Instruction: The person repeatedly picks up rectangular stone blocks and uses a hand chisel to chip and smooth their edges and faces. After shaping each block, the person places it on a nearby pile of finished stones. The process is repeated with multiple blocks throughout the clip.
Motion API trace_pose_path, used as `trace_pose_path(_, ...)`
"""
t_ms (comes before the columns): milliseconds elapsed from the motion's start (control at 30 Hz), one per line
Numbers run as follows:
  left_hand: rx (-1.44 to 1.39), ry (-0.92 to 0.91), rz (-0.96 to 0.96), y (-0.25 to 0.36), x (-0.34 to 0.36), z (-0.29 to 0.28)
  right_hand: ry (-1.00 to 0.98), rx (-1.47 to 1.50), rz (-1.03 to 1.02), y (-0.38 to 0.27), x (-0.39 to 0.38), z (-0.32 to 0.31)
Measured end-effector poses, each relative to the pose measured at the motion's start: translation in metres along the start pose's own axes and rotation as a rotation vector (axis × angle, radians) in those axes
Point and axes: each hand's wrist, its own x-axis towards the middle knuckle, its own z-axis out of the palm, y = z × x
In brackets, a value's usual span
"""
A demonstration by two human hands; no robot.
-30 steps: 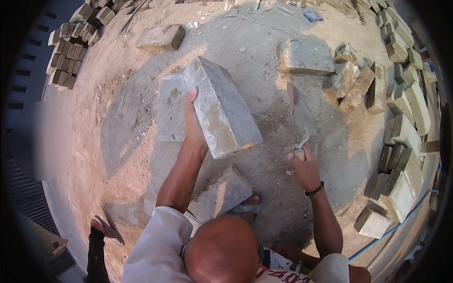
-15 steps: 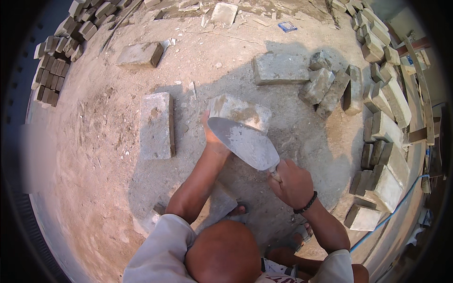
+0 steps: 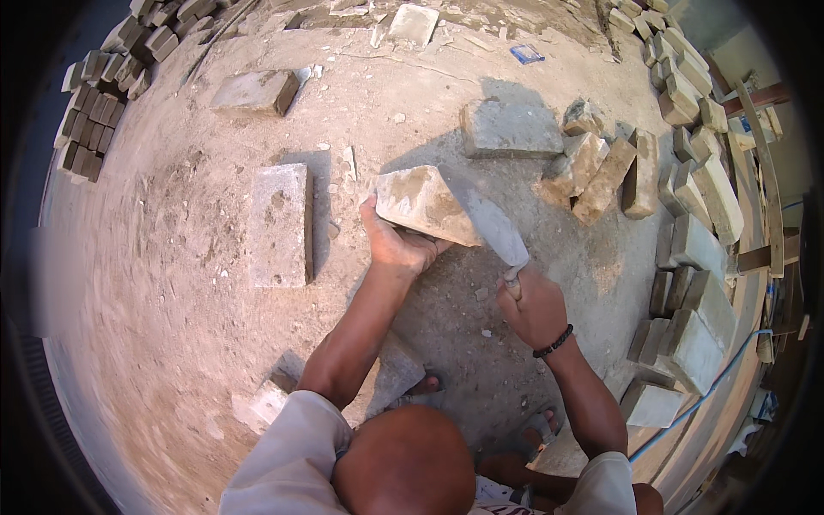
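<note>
A grey concrete block [image 3: 422, 199], stained brown on its upper face, rests in my left hand [image 3: 390, 249], whose fingers wrap round it from the left and below. My right hand [image 3: 532, 309] is closed on the wooden handle of a steel trowel [image 3: 493, 227]. The blade points up and left along the block's right end; whether it touches the block I cannot tell. Left of the held block, a flat block [image 3: 279, 223] lies on the dusty ground. Another block [image 3: 390, 378] lies below my left hand, partly hidden by my arm.
Stacked blocks stand at the far left [image 3: 94, 124] and along the right [image 3: 699, 313]. A loose block [image 3: 245, 94], a larger block [image 3: 506, 129] and several broken pieces [image 3: 601, 180] lie ahead. A blue hose [image 3: 717, 386] runs beside planks [image 3: 755, 180] at the right edge.
Since a second ago the held block has turned and moved away from me. The trowel has swung left over it, then shifted back to its right end.
</note>
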Motion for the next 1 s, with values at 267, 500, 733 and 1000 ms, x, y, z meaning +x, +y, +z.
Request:
trace_pose_path(267,-0.039,-0.025,0.183,0.006,0.006,-0.002,0.029,0.61,0.27,-0.079,-0.009,-0.04)
trace_pose_path(500,-0.003,-0.055,0.373,0.001,0.016,0.013,0.087,0.611,0.366,-0.069,-0.005,0.025)
trace_pose_path(733,-0.054,-0.067,0.3,0.005,0.004,0.012,0.18,0.568,0.209,-0.11,-0.019,0.02)
trace_pose_path(1000,-0.033,-0.192,0.06,0.017,-0.007,-0.002,0.235,0.59,0.469,-0.02,-0.015,0.026)
